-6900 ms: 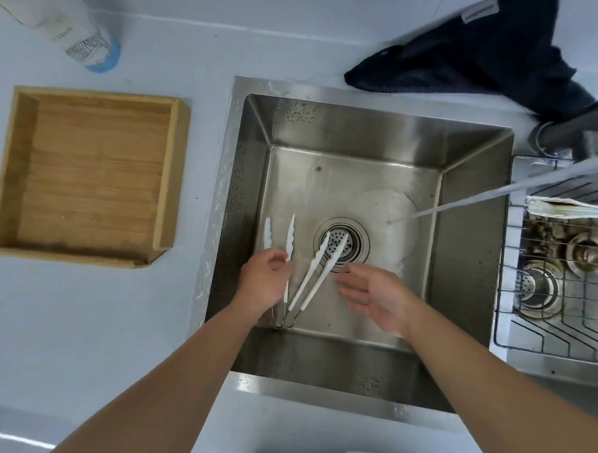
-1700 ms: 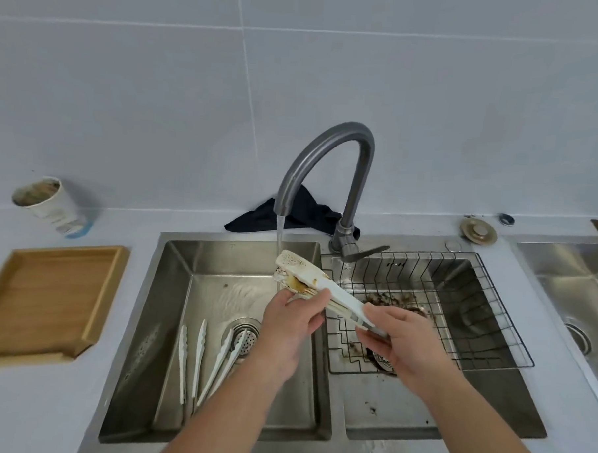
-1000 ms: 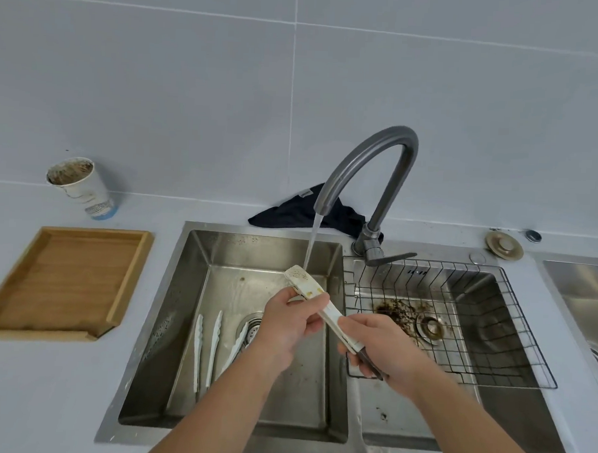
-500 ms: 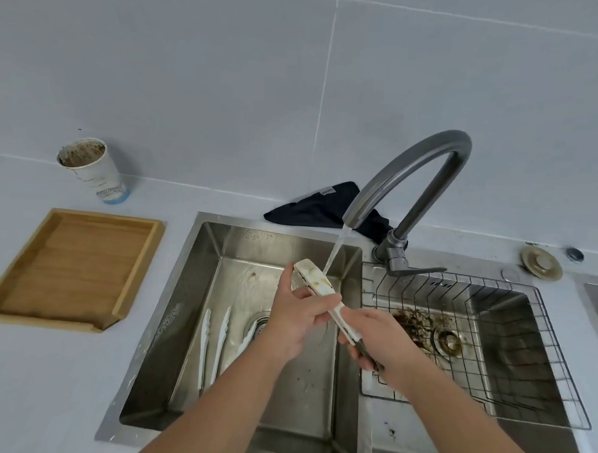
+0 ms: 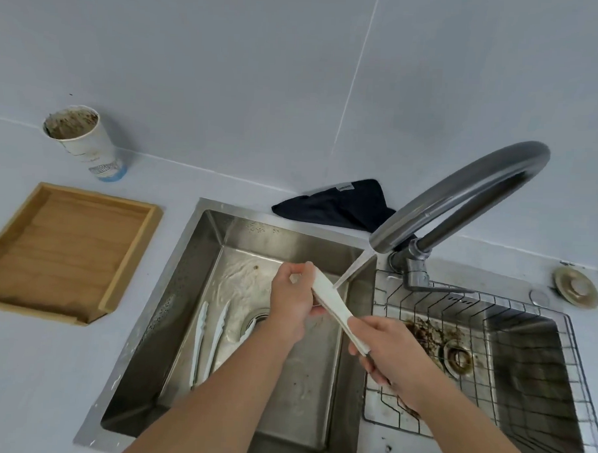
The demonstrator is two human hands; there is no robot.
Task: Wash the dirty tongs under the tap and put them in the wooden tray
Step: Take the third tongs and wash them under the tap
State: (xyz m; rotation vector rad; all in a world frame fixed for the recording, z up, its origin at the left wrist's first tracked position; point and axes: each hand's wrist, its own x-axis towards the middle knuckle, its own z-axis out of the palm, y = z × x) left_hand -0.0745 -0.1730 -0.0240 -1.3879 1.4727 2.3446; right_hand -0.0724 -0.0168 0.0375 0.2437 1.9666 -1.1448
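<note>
Tongs in hand: white tongs [image 5: 333, 305] held slantwise over the left basin, arms closed together, head end up-left, handle end down-right.
Left hand: left hand [image 5: 292, 303] grips the head end; fingers [image 5: 297, 269] curled round it, thumb side underneath.
Right hand: right hand [image 5: 386, 350] holds the handle end; fingers [image 5: 361, 345] wrapped round the handle, which runs on into the palm.
Water: stream [image 5: 352, 268] falls from the tap spout and strikes the tongs just right of the left hand.
Tap: grey arched tap [image 5: 464, 185], base between the two basins, spout over the left one.
Left basin: steel sink [image 5: 200, 253], wet floor; a second pair of white tongs [image 5: 204, 328] lies flat beside the drain; another white piece shows at the drain, partly hidden by the left forearm.
Right basin: wire rack [image 5: 525, 339] sits in it; brown residue round the drain [image 5: 458, 358].
Wooden tray: wooden tray [image 5: 65, 250] on the table left of the sink, well apart from the held tongs.
Cup: paper cup [image 5: 85, 141] with a soiled inside, behind the tray, against the wall.
Cloth: dark cloth [image 5: 336, 205] on the table behind the sink, near the tap base.
Far right: round sink stopper [image 5: 576, 286] on the table.
</note>
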